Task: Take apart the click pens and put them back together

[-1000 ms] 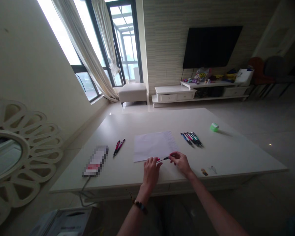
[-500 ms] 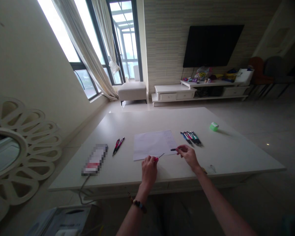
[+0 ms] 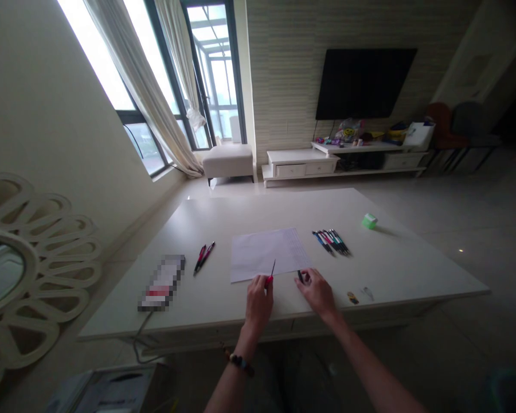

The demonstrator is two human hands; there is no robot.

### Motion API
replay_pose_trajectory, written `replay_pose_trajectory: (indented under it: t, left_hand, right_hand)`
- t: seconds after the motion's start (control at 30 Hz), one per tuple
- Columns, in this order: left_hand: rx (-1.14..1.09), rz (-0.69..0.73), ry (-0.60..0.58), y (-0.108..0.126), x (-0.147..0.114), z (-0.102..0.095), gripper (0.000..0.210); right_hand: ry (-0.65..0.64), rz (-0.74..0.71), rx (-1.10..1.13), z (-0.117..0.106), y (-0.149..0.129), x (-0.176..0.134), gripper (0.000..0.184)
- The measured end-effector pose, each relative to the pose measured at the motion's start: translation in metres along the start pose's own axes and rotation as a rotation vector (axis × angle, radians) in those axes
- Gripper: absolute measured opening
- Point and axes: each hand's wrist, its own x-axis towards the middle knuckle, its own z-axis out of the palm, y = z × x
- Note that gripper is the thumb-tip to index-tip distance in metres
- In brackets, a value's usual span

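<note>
Pinched in my left hand (image 3: 258, 301) is a red pen part (image 3: 269, 280), and a thin dark refill (image 3: 274, 266) sticks up from it. My right hand (image 3: 318, 293) grips a short black pen piece (image 3: 300, 276) at the near right corner of a white sheet of paper (image 3: 258, 252). The two pen parts are apart. Most of the red part is hidden by my left fingers. Right of the paper, several pens (image 3: 333, 242) lie side by side. Left of it lie two pens (image 3: 204, 258), one red and one dark purple.
A blurred phone (image 3: 162, 284) with a cable is at the white table's (image 3: 413, 258) left. A green-and-white box (image 3: 370, 221) stands at the right. Near the front edge lie a small yellow-and-dark item (image 3: 352, 297) and a small clear item (image 3: 367, 293).
My right hand has moved down and slightly left with the black piece, which now points more upward. The refill in my left hand has swung more upright. The yellow-and-dark item has come into view.
</note>
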Motion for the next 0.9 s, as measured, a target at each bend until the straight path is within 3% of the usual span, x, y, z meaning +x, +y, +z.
replay_pose_trajectory:
  t: [0.1,0.23,0.43,0.6,0.77,0.9]
  left_hand:
    - [-0.009,0.031,-0.008,0.0,-0.001,0.0,0.018]
    - [-0.025,0.087,-0.055,0.0,-0.001,0.0,0.017]
    - [-0.013,0.09,-0.076,-0.001,-0.001,0.0,0.02]
    - [-0.01,0.095,-0.079,0.002,-0.002,-0.002,0.018]
    - [-0.001,0.084,-0.086,0.003,-0.002,-0.003,0.018]
    - [0.041,0.088,-0.112,0.004,-0.001,-0.003,0.02]
  right_hand:
    - [-0.003,0.018,0.204,-0.002,-0.013,0.002,0.033]
    - [-0.145,0.088,0.494,0.009,-0.043,0.009,0.038]
    - [-0.174,0.091,0.599,0.023,-0.066,0.029,0.036]
    - [-0.035,0.209,0.56,-0.006,-0.022,0.06,0.038]
    - [-0.341,0.172,0.233,-0.029,0.033,0.057,0.025]
    - [-0.347,0.163,0.217,-0.029,0.045,0.039,0.03]
